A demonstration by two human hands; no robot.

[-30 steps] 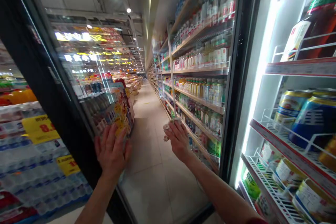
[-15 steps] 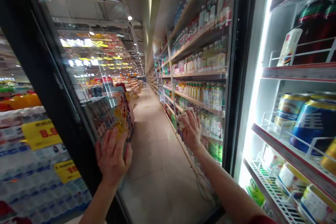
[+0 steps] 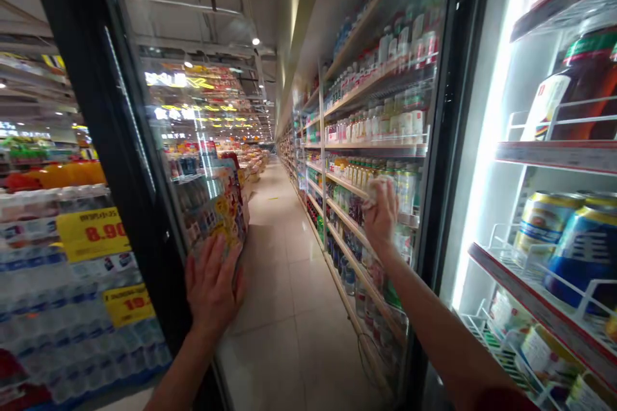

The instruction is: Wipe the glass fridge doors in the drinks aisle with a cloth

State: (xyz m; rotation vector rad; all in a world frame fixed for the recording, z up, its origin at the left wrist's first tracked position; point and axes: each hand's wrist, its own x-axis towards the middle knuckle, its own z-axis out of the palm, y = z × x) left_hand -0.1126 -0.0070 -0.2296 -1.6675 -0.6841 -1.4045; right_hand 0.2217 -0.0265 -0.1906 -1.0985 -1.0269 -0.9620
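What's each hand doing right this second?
Left hand: open, fingers extended, laid against the glass door.
Right hand: holding a pale cloth, crumpled under the fingers, up at the glass.

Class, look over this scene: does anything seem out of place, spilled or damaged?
One thing: a thin dark loop, perhaps a loose cable, shows low in the glass door, below the right hand. I see no spill or damage.
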